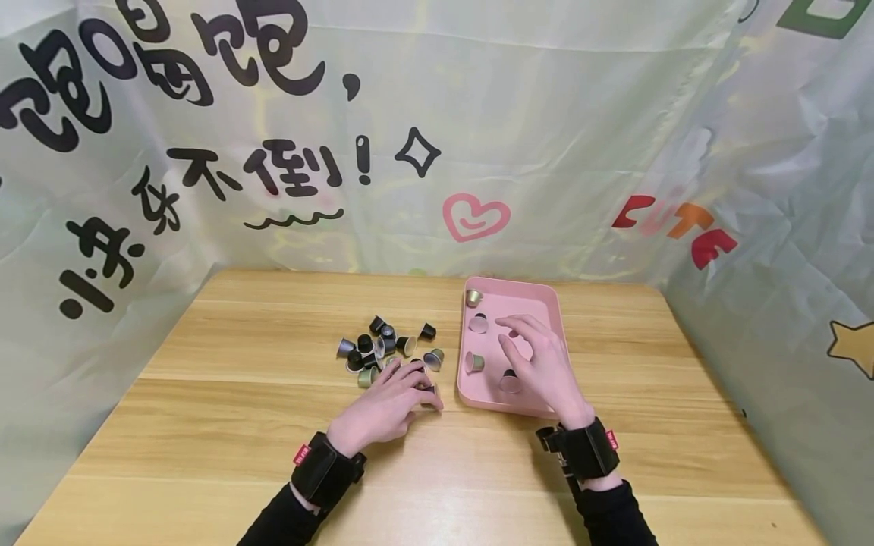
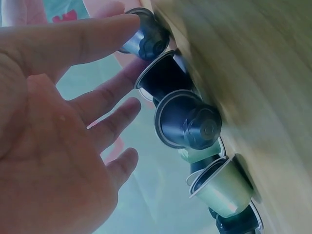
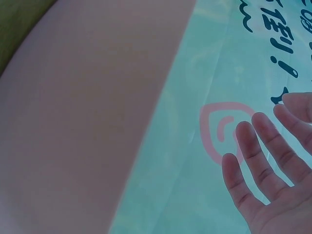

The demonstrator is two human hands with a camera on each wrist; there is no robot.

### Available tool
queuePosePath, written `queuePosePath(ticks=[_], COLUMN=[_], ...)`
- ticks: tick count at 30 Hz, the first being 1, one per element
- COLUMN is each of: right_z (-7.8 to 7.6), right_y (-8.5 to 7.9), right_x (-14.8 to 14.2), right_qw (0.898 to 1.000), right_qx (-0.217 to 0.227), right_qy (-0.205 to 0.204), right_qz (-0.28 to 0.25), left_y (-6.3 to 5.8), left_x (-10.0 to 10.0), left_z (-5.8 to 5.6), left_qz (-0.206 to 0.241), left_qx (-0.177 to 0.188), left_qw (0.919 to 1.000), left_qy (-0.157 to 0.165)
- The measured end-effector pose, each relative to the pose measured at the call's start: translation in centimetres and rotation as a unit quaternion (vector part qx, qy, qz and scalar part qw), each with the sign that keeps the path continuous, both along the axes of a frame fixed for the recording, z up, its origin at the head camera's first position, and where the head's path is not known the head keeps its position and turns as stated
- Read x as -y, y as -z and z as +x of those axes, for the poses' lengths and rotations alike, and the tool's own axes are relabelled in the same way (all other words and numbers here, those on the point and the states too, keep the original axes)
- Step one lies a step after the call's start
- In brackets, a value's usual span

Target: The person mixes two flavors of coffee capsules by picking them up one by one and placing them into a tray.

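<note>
Several coffee capsules (image 1: 385, 346) in black, blue, gold and green lie in a loose pile left of centre. My left hand (image 1: 385, 406) reaches over the near right side of this pile, fingers spread and fairly straight. In the left wrist view its thumb overlaps a dark capsule (image 2: 155, 36); a firm grip is not visible. My right hand (image 1: 545, 370) hovers over a pink tray (image 1: 492, 400), fingers gently bent and apart, holding nothing in the right wrist view (image 3: 278, 180). Inside the tray are a gold capsule (image 1: 473, 297), a green-sided capsule (image 1: 474, 362) and others, partly hidden by this hand.
The wooden table (image 1: 225, 432) extends around the pile and tray. Printed fabric (image 1: 560, 144) hangs along the back and sides. A black band (image 1: 326, 472) with a camera wraps each wrist. The tray's raised rim stands right of the pile.
</note>
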State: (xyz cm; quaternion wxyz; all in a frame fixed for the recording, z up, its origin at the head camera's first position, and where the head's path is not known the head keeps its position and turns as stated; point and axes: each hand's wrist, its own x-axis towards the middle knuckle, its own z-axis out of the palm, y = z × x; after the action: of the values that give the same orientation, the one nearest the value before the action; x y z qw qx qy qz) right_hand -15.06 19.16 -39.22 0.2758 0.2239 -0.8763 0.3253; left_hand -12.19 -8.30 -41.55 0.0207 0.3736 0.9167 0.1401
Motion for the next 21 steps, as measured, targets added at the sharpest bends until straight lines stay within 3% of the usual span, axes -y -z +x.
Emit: queuePosePath(ticks=[6,21], right_z=[0.02,-0.06], right_y=[0.08,0.09], right_x=[-0.05,-0.13], right_qw=[1.000,1.000], right_qx=[0.000,-0.002], right_qy=[-0.001,-0.003], right_qz=[-0.004,-0.004], left_y=[0.02,0.51], left_x=[-0.13,-0.64], left_z=[0.06,0.17], left_qz=[-0.010,-0.031], left_qx=[-0.006,-0.074], left_qw=[0.9999,0.9968], left_qy=[0.000,-0.006])
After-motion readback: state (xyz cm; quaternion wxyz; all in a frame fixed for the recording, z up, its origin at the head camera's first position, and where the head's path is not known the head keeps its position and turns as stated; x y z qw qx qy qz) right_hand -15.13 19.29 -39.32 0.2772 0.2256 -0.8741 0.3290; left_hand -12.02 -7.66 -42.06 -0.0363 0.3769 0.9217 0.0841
